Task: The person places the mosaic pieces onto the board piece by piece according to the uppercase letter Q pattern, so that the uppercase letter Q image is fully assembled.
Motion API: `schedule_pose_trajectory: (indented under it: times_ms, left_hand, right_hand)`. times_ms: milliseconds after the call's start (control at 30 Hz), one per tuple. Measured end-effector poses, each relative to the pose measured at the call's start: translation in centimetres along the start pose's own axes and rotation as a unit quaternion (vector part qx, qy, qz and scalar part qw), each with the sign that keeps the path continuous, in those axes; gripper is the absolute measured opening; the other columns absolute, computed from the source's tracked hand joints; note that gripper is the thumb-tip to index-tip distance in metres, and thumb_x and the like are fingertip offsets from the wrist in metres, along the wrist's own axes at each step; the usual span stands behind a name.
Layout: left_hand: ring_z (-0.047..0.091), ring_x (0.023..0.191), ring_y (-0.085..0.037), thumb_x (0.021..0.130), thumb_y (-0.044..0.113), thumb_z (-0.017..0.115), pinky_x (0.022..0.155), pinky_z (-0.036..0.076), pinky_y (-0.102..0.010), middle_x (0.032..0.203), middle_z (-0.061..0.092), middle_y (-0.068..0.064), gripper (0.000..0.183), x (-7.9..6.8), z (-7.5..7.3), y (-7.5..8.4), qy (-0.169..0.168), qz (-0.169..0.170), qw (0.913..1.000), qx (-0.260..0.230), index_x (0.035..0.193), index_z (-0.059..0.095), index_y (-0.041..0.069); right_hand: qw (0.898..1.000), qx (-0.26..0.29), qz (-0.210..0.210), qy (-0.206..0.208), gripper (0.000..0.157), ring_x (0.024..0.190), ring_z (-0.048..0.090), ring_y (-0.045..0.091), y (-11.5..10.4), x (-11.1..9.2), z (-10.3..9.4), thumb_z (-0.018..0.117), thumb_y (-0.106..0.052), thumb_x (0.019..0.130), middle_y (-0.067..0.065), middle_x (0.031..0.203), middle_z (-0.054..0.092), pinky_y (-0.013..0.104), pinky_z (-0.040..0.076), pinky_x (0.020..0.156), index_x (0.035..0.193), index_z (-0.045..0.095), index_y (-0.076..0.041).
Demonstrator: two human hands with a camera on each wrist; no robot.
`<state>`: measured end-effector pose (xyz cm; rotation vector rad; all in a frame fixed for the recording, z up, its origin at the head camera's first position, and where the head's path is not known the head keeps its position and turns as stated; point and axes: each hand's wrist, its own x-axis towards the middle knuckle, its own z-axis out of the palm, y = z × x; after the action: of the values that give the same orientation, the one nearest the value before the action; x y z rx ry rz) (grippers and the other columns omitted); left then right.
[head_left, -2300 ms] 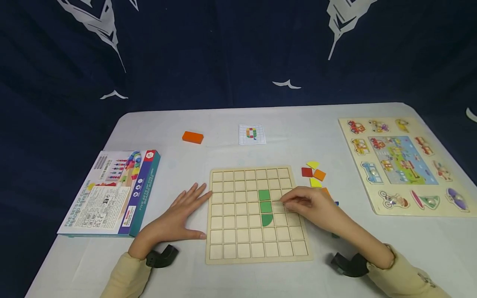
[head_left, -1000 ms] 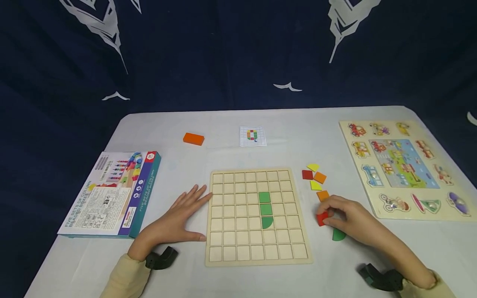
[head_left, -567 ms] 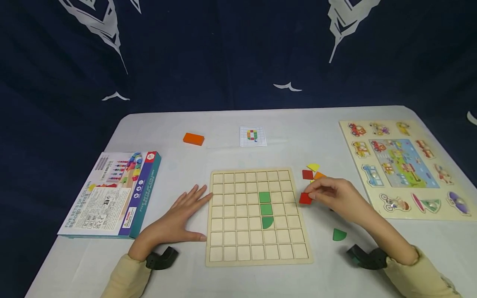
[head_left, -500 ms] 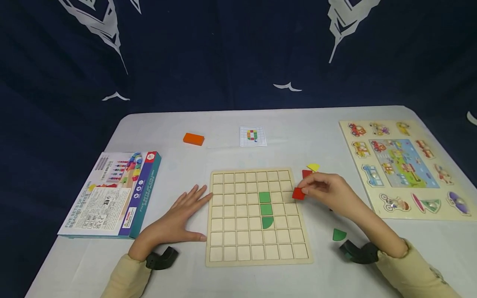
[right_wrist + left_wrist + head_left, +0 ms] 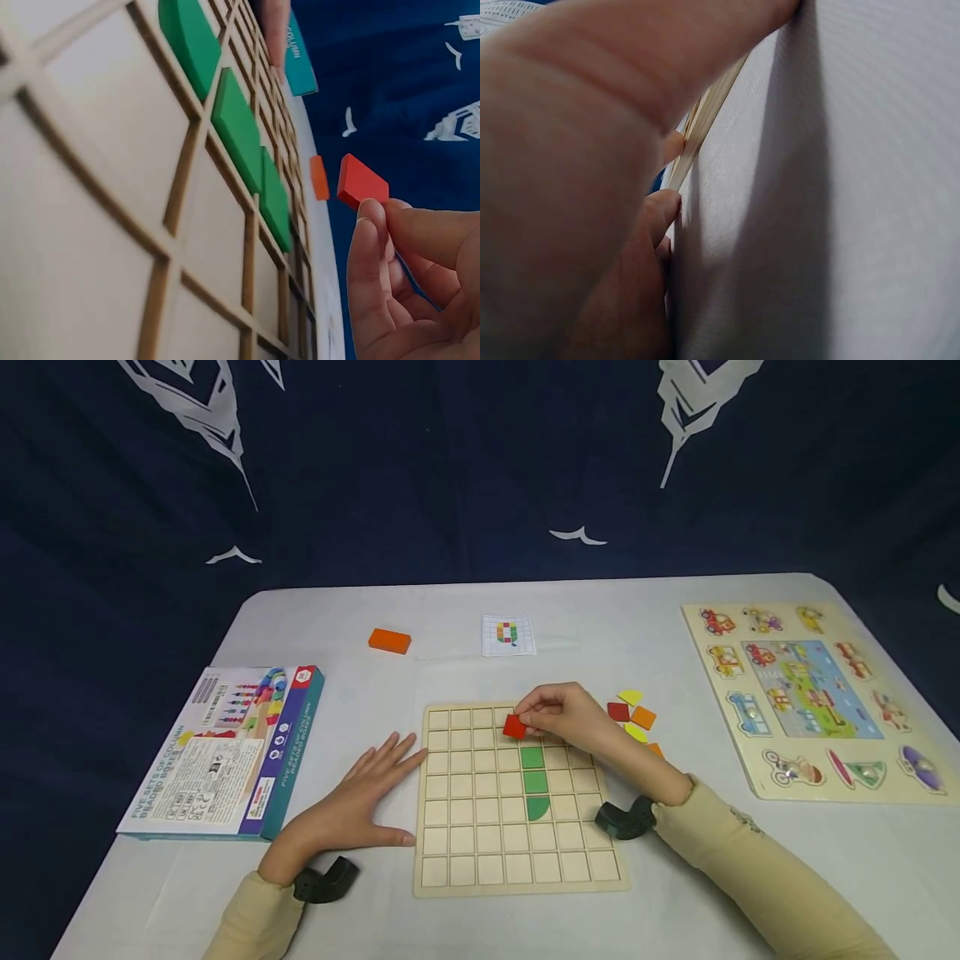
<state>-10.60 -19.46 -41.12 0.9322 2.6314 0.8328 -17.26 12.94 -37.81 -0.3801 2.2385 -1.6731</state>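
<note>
Red tile (image 5: 513, 727) (square, even-sided) juts leftward, right fingers (image 5: 367, 262) clamped on it, left fingers (image 5: 405, 767) spread apart.

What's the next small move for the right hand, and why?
Probably lower the red tile onto the grid board near the farthest green tile: the right hand pinches it raised above the board, not yet resting there.
</note>
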Motion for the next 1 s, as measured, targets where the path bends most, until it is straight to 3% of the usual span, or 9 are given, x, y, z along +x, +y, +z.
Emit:
schedule_pose_trajectory:
  times_ms: [267,733,1000]
  left_hand:
    - [0.000,0.140,-0.027,0.066,0.048,0.081,0.109,0.000,-0.050,0.155,0.011,-0.009,0.104,0.1,0.1,-0.3,-0.003,0.002,1.0000,-0.002,0.149,0.027,0.014]
    - [0.000,0.140,-0.027,0.066,0.046,0.081,0.109,-0.001,-0.050,0.155,0.011,-0.009,0.104,0.1,0.0,-0.1,-0.006,-0.001,1.0000,-0.008,0.149,0.027,0.014]
    - [0.000,0.140,-0.027,0.067,0.048,0.081,0.109,-0.001,-0.050,0.155,0.011,-0.009,0.104,0.1,0.0,-0.2,-0.005,0.003,1.0000,-0.003,0.149,0.027,0.014]
  right_hand:
    - [0.998,-0.066,-0.012,-0.008,0.009,0.068,0.064,0.019,0.5,1.2,0.8,0.061,0.002,0.088,0.008,0.079,0.065,0.029,0.054,0.065,0.092,0.068,0.003]
    - [0.982,-0.175,-0.062,-0.025,0.008,0.064,0.058,0.012,0.5,1.3,1.0,0.064,-0.002,0.087,-0.001,0.076,0.066,0.028,0.050,0.064,0.088,0.071,-0.006]
    - [0.972,-0.217,-0.092,-0.019,0.009,0.079,0.056,0.013,0.4,1.1,1.0,0.066,-0.005,0.086,-0.001,0.086,0.066,0.030,0.047,0.071,0.089,0.074,-0.007]
